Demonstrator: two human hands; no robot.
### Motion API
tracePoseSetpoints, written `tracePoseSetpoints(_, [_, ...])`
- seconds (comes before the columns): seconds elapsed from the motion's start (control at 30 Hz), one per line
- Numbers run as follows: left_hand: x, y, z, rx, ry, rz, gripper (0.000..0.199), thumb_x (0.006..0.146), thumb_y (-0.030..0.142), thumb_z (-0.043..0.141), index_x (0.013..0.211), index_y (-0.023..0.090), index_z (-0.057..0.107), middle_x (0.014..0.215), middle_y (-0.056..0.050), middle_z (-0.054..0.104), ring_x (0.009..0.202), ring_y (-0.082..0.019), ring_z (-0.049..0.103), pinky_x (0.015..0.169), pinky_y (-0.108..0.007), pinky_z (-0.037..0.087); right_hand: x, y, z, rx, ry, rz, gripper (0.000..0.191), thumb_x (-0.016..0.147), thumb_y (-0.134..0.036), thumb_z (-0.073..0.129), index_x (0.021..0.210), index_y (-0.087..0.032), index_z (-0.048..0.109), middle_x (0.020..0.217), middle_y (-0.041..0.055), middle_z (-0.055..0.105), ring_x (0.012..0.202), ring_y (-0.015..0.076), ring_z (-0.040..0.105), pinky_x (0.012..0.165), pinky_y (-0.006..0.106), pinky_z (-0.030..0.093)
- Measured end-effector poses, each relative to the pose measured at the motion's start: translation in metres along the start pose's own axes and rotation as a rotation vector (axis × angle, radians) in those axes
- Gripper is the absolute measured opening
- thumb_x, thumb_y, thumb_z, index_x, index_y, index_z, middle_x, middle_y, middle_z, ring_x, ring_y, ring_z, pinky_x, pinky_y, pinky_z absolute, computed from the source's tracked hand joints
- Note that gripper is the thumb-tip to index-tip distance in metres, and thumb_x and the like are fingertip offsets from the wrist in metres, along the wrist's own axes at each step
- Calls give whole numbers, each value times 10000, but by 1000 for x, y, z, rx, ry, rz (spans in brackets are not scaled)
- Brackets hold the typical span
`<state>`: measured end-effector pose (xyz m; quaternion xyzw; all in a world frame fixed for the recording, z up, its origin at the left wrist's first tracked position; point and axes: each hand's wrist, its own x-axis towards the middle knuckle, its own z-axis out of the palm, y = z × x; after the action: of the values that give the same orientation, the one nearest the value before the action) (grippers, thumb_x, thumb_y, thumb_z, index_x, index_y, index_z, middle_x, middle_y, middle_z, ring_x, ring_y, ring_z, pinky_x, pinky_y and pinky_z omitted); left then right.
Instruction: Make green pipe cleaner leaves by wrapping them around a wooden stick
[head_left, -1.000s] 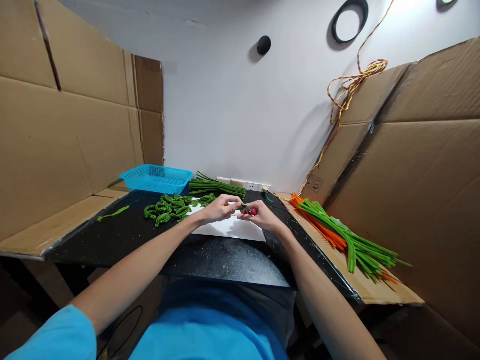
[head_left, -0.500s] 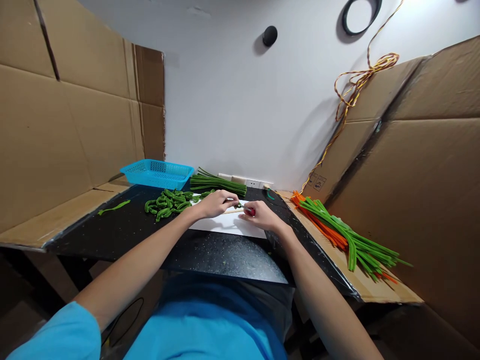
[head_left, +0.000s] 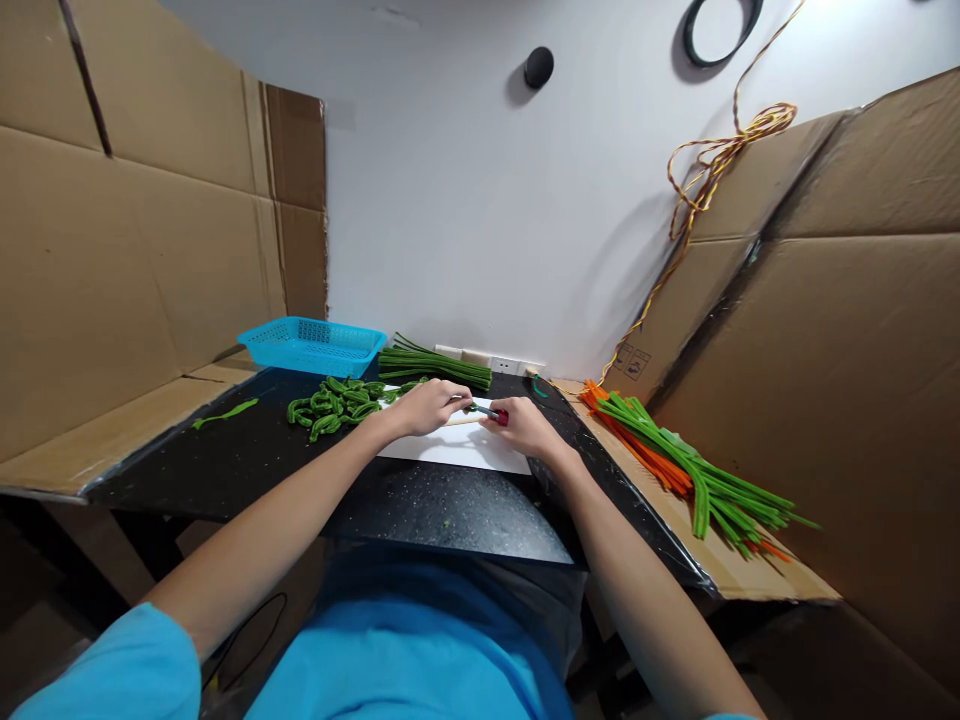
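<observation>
My left hand [head_left: 429, 408] is closed, its fingertips pinching a short piece of dark green chenille stem [head_left: 471, 406] over a white sheet [head_left: 450, 448]. Facing it, my right hand [head_left: 523, 424] is wrapped round a red-handled tool [head_left: 501, 416] with a grey metal tip. Whether that tool is pliers or scissors is too small to tell. Its tip reaches the green piece at my left fingertips. Beneath the hands a thin pale stick [head_left: 466, 421] lies on the sheet. Left of my left hand is a heap of looped green chenille stems [head_left: 336, 405].
Behind the sheet lie straight dark green stems [head_left: 435, 366], beside a blue plastic basket [head_left: 315, 360]. Light green stems [head_left: 694, 465] and orange stems [head_left: 649, 455] rest on cardboard at right. One bright green strip [head_left: 225, 413] is at left. Cardboard walls [head_left: 150, 240] flank the black table [head_left: 247, 455].
My right hand has shifted slightly and turned the red-handled tool, so more of its metal tip shows. My left hand stays nearly in place with the green piece. The view has moved a little.
</observation>
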<state>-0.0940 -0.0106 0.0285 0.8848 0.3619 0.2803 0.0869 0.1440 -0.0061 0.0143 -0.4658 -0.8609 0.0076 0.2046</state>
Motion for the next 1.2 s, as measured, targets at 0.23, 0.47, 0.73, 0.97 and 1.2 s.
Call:
tracePoseSetpoints(0.23, [1,7,1,36,-10,-29,330,1011,376,451,941,208,727,896,-59,762,777,-208,668,649,-261,360,-4,-14,-8,-228,-37,117,254,964,-387,598,845,-198,719,827,78,732,719,171,603,611,262,293])
tracePoseSetpoints(0.47, [-3,5,2,121,-30,-20,350,1026,369,402,849,217,664,784,-43,717,697,-205,641,618,-266,329,-4,-22,-4,-381,-88,179,337,1009,-460,526,1004,-227,770,1012,121,773,903,238,703,704,276,388])
tracePoseSetpoints(0.73, [-3,5,2,234,-75,-61,336,1035,360,394,875,226,657,810,-57,733,738,-227,669,609,-265,315,0,-21,2,-414,-94,168,312,983,-436,550,989,-223,778,1003,135,777,908,264,716,711,296,412])
tracePoseSetpoints(0.97, [-3,1,5,290,-72,-44,306,1023,339,413,926,219,678,794,-73,727,697,-241,663,621,-274,340,0,-27,2,-437,-128,189,320,982,-412,539,1004,-214,790,1007,146,773,941,262,709,765,302,442])
tracePoseSetpoints(1.2, [-2,1,4,335,-65,-67,310,1038,349,405,950,221,673,808,-85,738,727,-254,692,602,-277,341,0,-26,6,-414,-92,201,314,988,-407,526,989,-224,780,995,130,775,898,251,711,722,288,418])
